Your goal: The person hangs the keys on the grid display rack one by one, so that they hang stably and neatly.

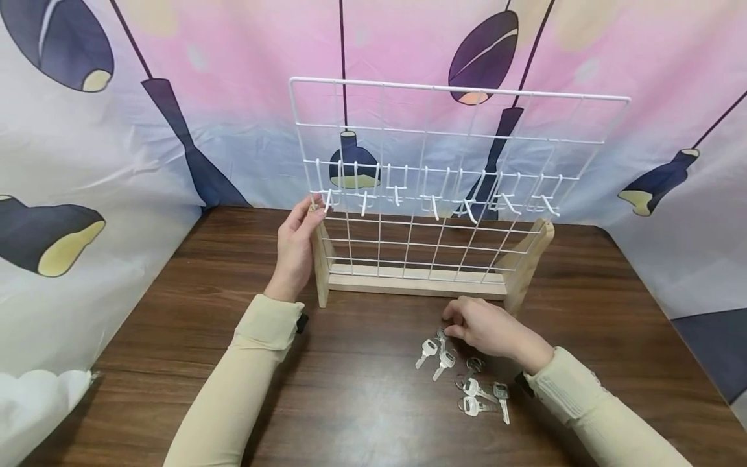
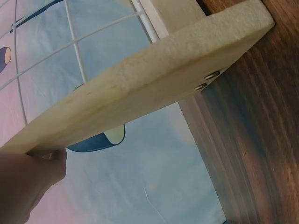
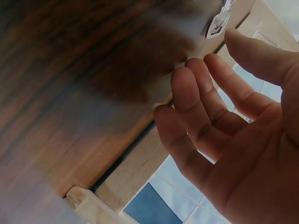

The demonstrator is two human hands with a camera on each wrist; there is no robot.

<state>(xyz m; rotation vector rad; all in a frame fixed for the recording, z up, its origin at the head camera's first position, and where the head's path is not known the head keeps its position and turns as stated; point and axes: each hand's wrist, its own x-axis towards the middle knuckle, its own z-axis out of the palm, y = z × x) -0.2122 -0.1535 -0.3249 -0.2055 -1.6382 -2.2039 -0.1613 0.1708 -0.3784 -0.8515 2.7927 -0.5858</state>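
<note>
My left hand (image 1: 296,243) holds the top of the left wooden side support (image 1: 321,272) of a display rack, thumb in front. In the left wrist view, the fingers lie against this support's (image 2: 135,88) upper part. The rack carries a white wire grid (image 1: 461,89) with several white hooks (image 1: 433,206) across its middle. My right hand (image 1: 490,327), fingers loosely bent and nothing between them, is low over the table beside a small silver key (image 1: 441,337). In the right wrist view that key (image 3: 218,24) lies just beyond the thumb tip.
Two more keys (image 1: 428,349) lie just left of the right hand. Nearer the front is a group of several keys (image 1: 502,392), some with rings (image 1: 475,364). The dark wooden table (image 1: 204,311) meets a patterned cloth backdrop (image 1: 233,97) behind the rack.
</note>
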